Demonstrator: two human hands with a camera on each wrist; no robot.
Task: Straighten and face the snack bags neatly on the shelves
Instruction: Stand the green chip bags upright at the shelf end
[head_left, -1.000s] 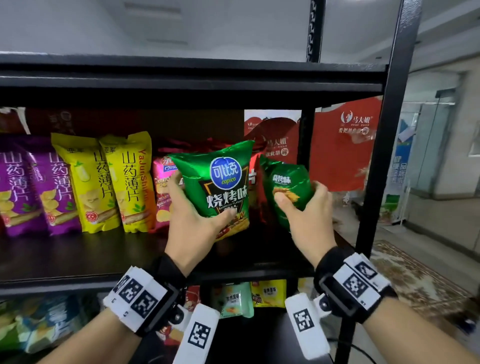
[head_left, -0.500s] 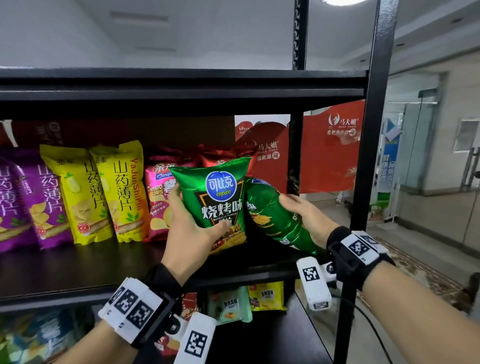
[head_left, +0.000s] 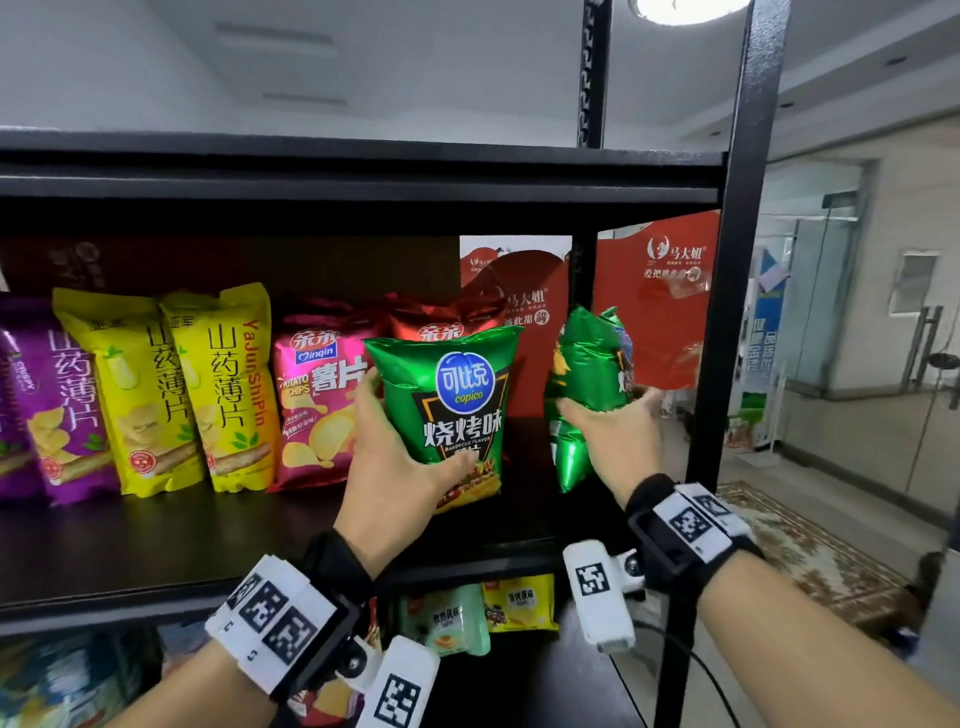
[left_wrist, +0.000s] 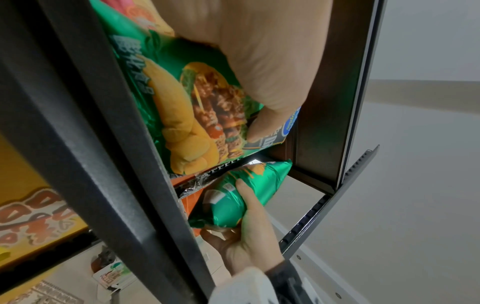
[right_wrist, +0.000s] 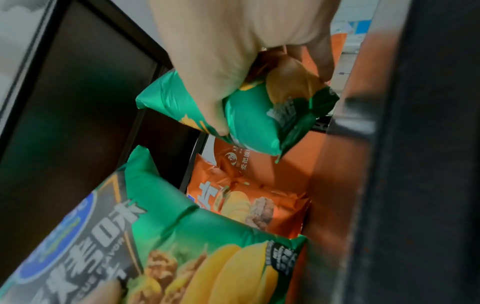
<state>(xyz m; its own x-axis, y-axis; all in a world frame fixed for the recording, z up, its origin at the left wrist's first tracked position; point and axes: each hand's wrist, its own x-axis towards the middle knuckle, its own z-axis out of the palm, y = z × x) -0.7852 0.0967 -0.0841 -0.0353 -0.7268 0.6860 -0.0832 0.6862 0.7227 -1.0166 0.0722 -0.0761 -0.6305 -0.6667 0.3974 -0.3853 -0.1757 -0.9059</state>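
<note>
1. Snack bags stand in a row on the middle shelf (head_left: 156, 545) of a black rack: purple bags (head_left: 36, 405) at the far left, then two yellow bags (head_left: 171, 384), a pink chip bag (head_left: 317, 395), and a red bag (head_left: 441, 319) behind. More bags sit on the shelf below, partly hidden.
2. Front green bag (head_left: 447, 405): glossy foil, blue round "copico" logo, barbecue picture at the bottom; upright, label facing out, just right of the pink chip bag.
3. Second green bag (head_left: 587, 384): same foil, turned edge-on so its front faces sideways, crumpled, tilted; near the rack's right post (head_left: 727, 312).
4. Left hand (head_left: 395, 467) grips the front green bag at its lower left, thumb across the front, fingers behind.
5. Right hand (head_left: 613, 436) holds the second green bag around its middle; the right wrist view shows thumb and fingers curled round it.
6. The two green bags sit apart, a gap between them. Whether either rests on the shelf I cannot tell.
</note>
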